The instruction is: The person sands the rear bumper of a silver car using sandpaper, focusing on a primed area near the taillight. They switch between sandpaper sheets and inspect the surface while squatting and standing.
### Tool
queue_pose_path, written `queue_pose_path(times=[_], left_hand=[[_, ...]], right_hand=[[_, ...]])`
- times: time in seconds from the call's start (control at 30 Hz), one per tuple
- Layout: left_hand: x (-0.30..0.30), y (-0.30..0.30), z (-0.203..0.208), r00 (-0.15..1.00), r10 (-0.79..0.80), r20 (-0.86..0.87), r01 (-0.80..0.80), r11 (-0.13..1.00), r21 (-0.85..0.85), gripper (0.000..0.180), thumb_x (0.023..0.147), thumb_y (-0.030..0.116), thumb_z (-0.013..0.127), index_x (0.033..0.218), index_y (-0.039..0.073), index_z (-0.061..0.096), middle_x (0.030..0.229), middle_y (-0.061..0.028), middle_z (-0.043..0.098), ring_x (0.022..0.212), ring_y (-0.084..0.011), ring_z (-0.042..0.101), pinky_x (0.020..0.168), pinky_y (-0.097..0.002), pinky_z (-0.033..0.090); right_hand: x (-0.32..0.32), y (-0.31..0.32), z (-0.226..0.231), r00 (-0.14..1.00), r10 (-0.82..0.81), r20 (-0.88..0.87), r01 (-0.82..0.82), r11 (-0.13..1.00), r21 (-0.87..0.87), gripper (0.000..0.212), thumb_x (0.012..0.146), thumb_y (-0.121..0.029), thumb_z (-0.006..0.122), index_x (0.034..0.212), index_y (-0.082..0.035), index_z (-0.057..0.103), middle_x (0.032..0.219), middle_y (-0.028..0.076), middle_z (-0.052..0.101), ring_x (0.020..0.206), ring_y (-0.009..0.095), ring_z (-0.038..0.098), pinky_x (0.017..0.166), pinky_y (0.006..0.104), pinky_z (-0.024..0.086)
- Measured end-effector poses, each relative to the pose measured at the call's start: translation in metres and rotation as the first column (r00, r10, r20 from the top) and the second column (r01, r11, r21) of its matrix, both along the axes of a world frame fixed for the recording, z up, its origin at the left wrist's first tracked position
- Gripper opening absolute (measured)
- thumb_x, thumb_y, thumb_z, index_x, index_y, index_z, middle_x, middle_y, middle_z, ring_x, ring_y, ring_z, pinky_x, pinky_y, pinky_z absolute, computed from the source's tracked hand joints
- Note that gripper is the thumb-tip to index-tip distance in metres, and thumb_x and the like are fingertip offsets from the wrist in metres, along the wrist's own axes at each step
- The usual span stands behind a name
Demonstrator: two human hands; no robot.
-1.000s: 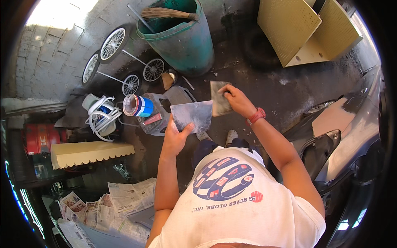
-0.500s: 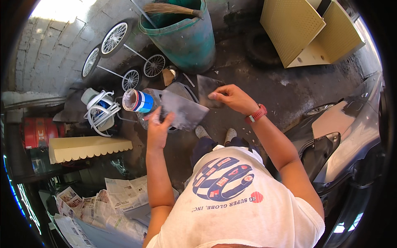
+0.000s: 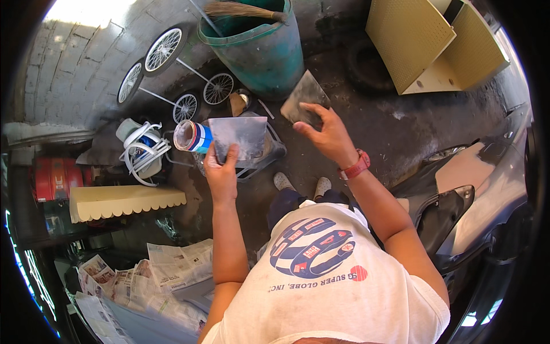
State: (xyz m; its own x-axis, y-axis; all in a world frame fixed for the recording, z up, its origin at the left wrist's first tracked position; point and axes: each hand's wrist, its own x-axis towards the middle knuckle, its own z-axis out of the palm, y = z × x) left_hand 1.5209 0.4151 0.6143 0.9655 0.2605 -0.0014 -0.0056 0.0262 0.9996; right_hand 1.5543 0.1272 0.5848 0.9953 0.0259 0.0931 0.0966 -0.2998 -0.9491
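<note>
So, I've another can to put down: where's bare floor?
Bare but for flecks: the floor between the right hand, yellow cabinet and grey car panel. Crowded: left, around the grey stool, striped can and spoked wheels.

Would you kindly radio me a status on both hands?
Left hand gripping grey sheet. Right hand holding smudged sheet. Sheets apart. Blue-banded can shows past grey sheet.

A white-smudged grey sheet (image 3: 245, 135) is showing its flat face; rightward, a grey-brown sheet (image 3: 304, 92) is slanting diagonally.
</note>
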Motion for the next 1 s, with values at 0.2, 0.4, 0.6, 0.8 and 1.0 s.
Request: queue_pose_path(times=[0.2,0.4,0.6,0.8,1.0], left_hand=[[-0.01,-0.028,-0.006,0.955,-0.297,-0.011,0.297,0.951,0.089,0.027,0.103,0.014,0.077,0.126,0.001,0.07,0.108,0.002,0.072,0.1,-0.0081,0.064,0.092,-0.0265,0.05],[-0.005,-0.001,-0.002,0.998,0.068,0.007,-0.065,0.973,-0.222,0.06,0.103,0.008,0.074,0.158,0.007,0.049,0.144,-0.0077,0.061,0.129,-0.0195,0.06,0.111,-0.037,0.048],[0.002,0.011,0.003,0.993,0.086,0.081,-0.099,0.982,0.163,0.046,0.1,0.005,0.075,0.145,0.004,0.064,0.137,-0.0078,0.066,0.125,-0.0179,0.061,0.112,-0.0351,0.047],[0.019,-0.015,-0.003,0.972,-0.199,-0.124,0.211,0.973,0.093,0.036,0.11,0.036,0.066,0.128,0.006,0.075,0.117,-0.0002,0.073,0.101,-0.0078,0.066,0.086,-0.0278,0.057],[0.022,-0.038,-0.007,0.929,-0.335,-0.159,0.359,0.921,0.154,0.022,0.107,0.024,0.073,0.109,0.003,0.076,0.097,0.0029,0.071,0.086,-0.0046,0.06,0.078,-0.0222,0.049]], right_hand=[[0.004,0.032,0.02,0.973,0.026,0.231,-0.009,0.997,-0.074,0.116,0.078,-0.048,0.094,0.164,0.005,0.034,0.169,0.027,0.033,0.155,0.044,0.038,0.126,0.0476,0.036],[-0.007,0.003,-0.008,0.964,0.265,-0.025,-0.254,0.884,-0.392,0.103,0.084,-0.034,0.091,0.166,-0.006,0.036,0.162,0.021,0.047,0.146,0.04,0.05,0.119,0.0457,0.043],[-0.01,0.002,-0.004,0.96,0.267,-0.08,-0.181,0.816,0.55,0.076,0.103,-0.003,0.069,0.168,-0.015,0.031,0.115,0.01,0.071,0.11,0.013,0.063,0.097,0.0312,0.053],[-0.027,0.016,0.018,0.892,0.425,-0.156,-0.218,0.706,0.674,0.07,0.104,-0.003,0.07,0.164,-0.012,0.036,0.131,0.007,0.067,0.11,0.009,0.066,0.097,0.0289,0.056],[-0.028,0.033,0.014,0.972,0.226,-0.059,-0.121,0.705,0.698,0.05,0.103,-0.002,0.07,0.148,-0.008,0.048,0.13,0.003,0.066,0.113,0.011,0.065,0.101,0.0302,0.054]])
